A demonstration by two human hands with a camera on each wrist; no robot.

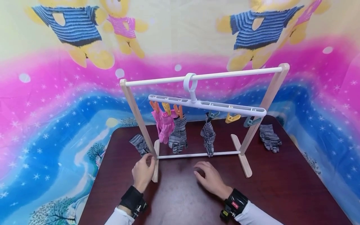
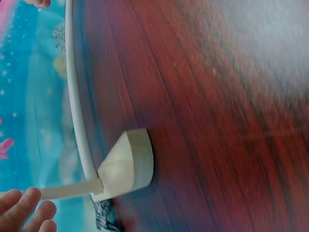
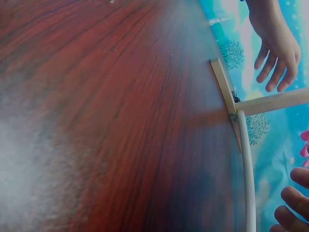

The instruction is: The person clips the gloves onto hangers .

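Note:
My left hand (image 1: 143,172) hovers by the left foot of a wooden drying rack (image 1: 139,118), its fingers loosely bent and holding nothing. In the right wrist view that hand (image 3: 279,50) appears apart from the post. My right hand (image 1: 210,178), also without anything in it, is in front of the rack's lower rod, fingers relaxed. A white clip hanger (image 1: 219,107) hangs by its ring from the top rod. Orange and yellow clips hold a pink glove (image 1: 166,125); another orange clip holds a grey striped glove (image 1: 179,134). A second grey glove (image 1: 208,134) hangs bunched from a teal clip.
One grey glove (image 1: 139,143) lies on the dark table (image 1: 180,200) behind the left post, another grey glove (image 1: 270,137) beyond the right post. A yellow clip (image 1: 232,118) and a teal clip (image 1: 252,122) hang without gloves. Patterned cloth (image 1: 56,125) surrounds the table.

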